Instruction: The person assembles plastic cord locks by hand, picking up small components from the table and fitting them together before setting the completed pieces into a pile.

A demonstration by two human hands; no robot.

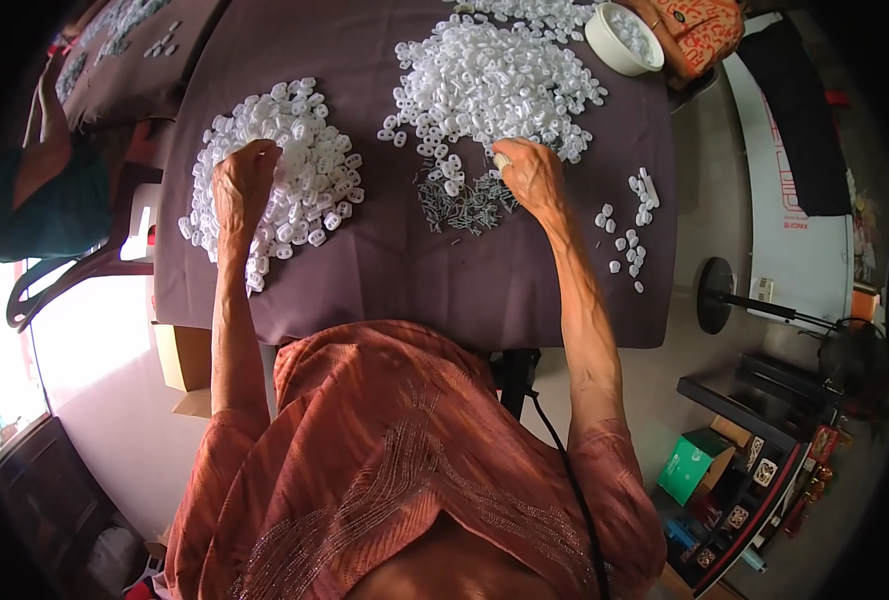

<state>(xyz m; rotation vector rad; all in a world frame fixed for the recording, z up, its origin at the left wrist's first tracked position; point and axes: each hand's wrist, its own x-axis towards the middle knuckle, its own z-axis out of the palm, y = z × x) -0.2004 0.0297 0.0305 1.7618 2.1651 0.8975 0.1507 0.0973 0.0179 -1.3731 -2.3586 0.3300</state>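
Observation:
My left hand (245,185) hangs over the left heap of small white plastic pieces (310,150), its fingers curled together; whatever they hold is hidden. These pieces are rounded, with holes in them. My right hand (532,178) is closed in a pinch at the near edge of a larger heap of white plastic pieces (485,75). Something pale shows at its fingertips, too small to make out. Just left of that hand lies a scatter of small grey screws (465,207), with a few white pieces among them.
A brown cloth (405,280) covers the table. At the far right stands a white tub (605,45) of white pieces, beside an orange patterned bag (703,35). Several loose white pieces (633,240) lie near the right edge. Another person (45,180) sits at the left by a second table.

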